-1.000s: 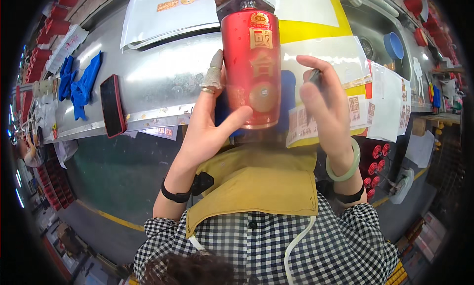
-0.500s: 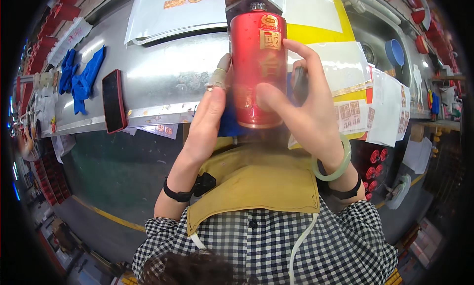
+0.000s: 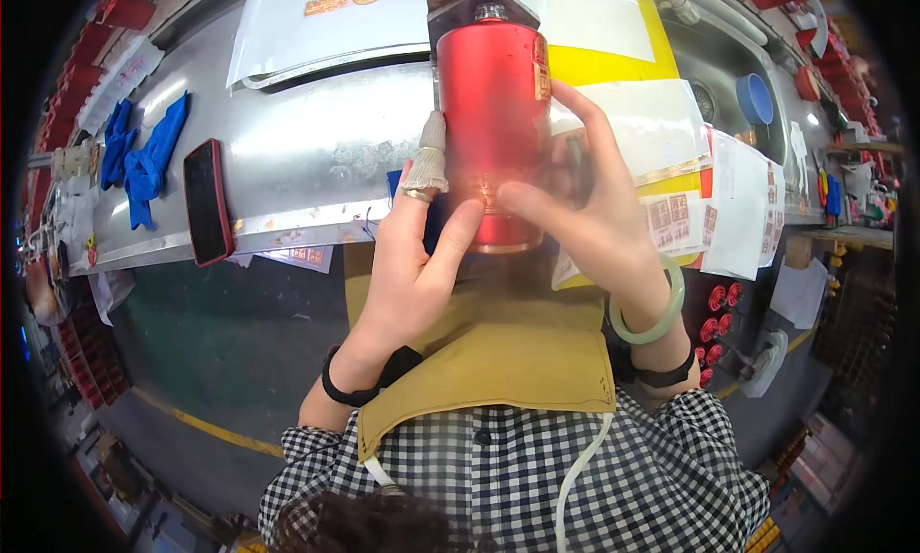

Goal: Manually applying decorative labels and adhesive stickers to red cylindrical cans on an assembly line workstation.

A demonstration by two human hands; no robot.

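A glossy red bottle [image 3: 487,103] lies lengthwise in front of me, its neck pointing away toward a dark metal holder [image 3: 450,18]. Gold markings show along its right edge, and a small gold patch sits low on the side facing up. My left hand [image 3: 407,275] grips the lower left side; a cloth finger cover [image 3: 427,155] wraps its index finger, and its thumb presses near the base. On the right, my right hand [image 3: 613,222] curls round the bottle, thumb on the front and index fingertip at the far right edge. Its other fingers are partly hidden and blurred.
Sheets of gold-and-red stickers [image 3: 671,219] and yellow sheeting [image 3: 623,59] lie to the right, by a sink with a blue cup [image 3: 754,100]. A phone [image 3: 207,203] and crumpled blue gloves [image 3: 151,170] rest on the metal bench [image 3: 297,141] at left.
The bottle has turned about its length, carrying the large gold characters round to the right edge. My left thumb has come over onto its front; my right hand keeps nearly the same place.
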